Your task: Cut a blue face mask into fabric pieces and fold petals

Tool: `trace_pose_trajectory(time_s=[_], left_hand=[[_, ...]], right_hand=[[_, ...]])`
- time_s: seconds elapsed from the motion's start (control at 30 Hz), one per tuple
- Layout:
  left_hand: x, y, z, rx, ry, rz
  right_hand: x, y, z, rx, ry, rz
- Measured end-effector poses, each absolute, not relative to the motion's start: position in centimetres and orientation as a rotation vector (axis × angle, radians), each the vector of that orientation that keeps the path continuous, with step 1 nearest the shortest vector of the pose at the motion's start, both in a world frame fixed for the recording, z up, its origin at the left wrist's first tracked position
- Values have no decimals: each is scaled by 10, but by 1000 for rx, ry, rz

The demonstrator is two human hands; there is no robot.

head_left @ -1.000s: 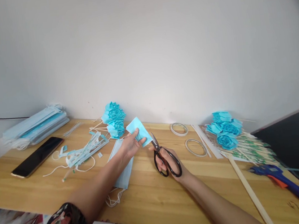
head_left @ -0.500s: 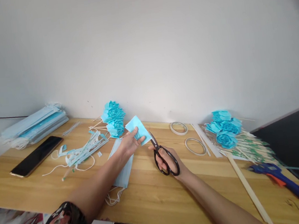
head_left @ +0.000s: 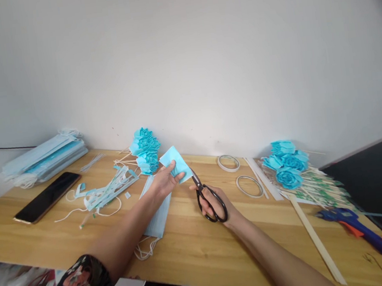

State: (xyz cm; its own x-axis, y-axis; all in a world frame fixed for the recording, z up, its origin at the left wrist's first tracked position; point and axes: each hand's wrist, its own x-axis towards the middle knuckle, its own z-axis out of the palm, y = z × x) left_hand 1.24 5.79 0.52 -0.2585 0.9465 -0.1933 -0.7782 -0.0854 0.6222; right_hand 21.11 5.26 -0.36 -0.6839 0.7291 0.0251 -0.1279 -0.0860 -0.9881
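My left hand (head_left: 165, 181) pinches a light-blue square of mask fabric (head_left: 175, 161) between thumb and fingers, above the wooden table. In my right hand (head_left: 216, 205) is a pair of black-handled scissors (head_left: 199, 186), its fingers through the loops. The blades point up and away from me, their tips at the right edge of the fabric square; whether they cut into it I cannot tell. Beneath my left forearm lies a blue face mask (head_left: 158, 216), partly hidden. Just beyond my left hand are blue fabric flowers (head_left: 146, 151) on thin sticks.
At left lie a stack of masks (head_left: 48, 158), a phone (head_left: 47, 198) and cut mask scraps with ear loops (head_left: 108, 192). Right of my hands are two tape rolls (head_left: 228, 163), more blue flowers (head_left: 287, 163), green-and-white sticks (head_left: 325, 187), wooden strips (head_left: 316, 239) and a blue glue gun (head_left: 362, 231).
Little differs: the scissors' handles have drawn slightly closer together, and the blade tips remain at the fabric square's edge. Both hands stay in nearly the same place.
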Motion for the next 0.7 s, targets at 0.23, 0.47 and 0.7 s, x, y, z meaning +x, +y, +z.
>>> trace_pose_trajectory(time_s=[0.23,0.47,0.7], left_hand=[[13,57,11,329,775,1694],[16,54,16,339,793,1664],[21,52,13,401,760,1610]], right_hand=[[218,56,5,-521,-1574,2022],[219,55,11,-528,-1613,2012],[218,56,11,-524,-1624,2012]])
